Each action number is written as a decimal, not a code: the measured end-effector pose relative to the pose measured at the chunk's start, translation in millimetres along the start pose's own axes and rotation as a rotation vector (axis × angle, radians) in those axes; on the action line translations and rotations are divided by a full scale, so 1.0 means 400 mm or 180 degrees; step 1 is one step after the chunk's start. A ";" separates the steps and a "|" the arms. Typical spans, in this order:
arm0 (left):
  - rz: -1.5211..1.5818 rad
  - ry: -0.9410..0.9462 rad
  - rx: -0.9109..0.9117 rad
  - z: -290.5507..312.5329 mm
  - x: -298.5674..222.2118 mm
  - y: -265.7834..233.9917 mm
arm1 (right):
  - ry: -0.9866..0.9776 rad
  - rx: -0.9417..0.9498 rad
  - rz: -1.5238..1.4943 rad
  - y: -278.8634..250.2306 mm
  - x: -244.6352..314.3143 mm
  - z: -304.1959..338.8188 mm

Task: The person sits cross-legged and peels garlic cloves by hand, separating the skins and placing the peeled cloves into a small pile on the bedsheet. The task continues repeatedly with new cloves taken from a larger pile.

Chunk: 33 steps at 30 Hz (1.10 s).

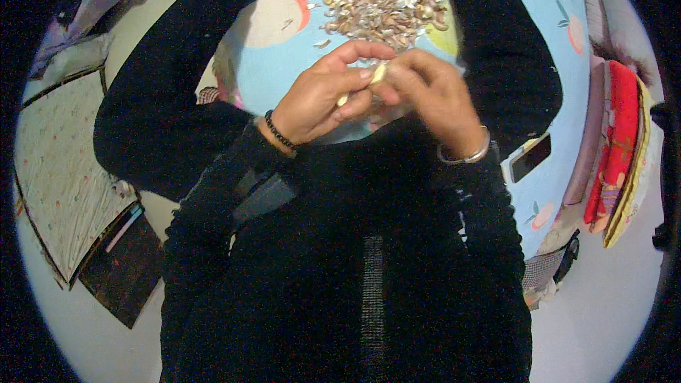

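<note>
In front of my body, my left hand, with a black beaded bracelet, is closed with its thumb and forefinger at a pale garlic clove. A second pale clove shows lower down, tucked among the fingers of that hand. My right hand, wearing a silver bangle, pinches at the first clove from the other side; its fingertips are slightly blurred. Just beyond both hands lies a heap of loose garlic cloves, many in pinkish-brown skins, with bits of papery peel among them.
A light blue cloth with fruit prints lies under the heap, between my black-clad legs. To the right are a dark, phone-like rectangle and folded red fabric. At left stands a pale speckled panel.
</note>
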<state>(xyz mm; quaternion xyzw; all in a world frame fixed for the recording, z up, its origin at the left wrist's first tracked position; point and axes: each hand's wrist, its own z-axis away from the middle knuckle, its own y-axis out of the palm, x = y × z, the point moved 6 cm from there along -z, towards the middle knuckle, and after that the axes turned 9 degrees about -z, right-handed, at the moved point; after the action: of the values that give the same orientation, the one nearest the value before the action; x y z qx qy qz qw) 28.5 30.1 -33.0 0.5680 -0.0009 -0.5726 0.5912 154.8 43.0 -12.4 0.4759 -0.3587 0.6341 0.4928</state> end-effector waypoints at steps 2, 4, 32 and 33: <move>-0.0438 -0.0059 -0.0041 0.002 0.003 -0.002 | -0.0210 0.0135 -0.0012 0.017 0.001 -0.004; -0.0414 -0.0128 -0.0117 -0.001 0.013 -0.004 | -0.0102 0.0141 0.0168 0.013 -0.006 -0.005; -0.0841 0.0096 -0.1213 -0.012 -0.011 -0.129 | -0.0208 -0.0109 0.1314 -0.045 0.001 -0.157; -0.0965 0.0189 -0.1177 -0.014 -0.014 -0.125 | -0.0565 0.0072 0.1345 -0.012 0.031 -0.132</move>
<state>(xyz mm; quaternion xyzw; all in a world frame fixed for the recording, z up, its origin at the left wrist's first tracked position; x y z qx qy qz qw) -3.5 52.6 -65.0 0.4604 0.2065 -0.6282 0.5922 145.3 96.6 -15.9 0.4496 -0.4851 0.6828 0.3103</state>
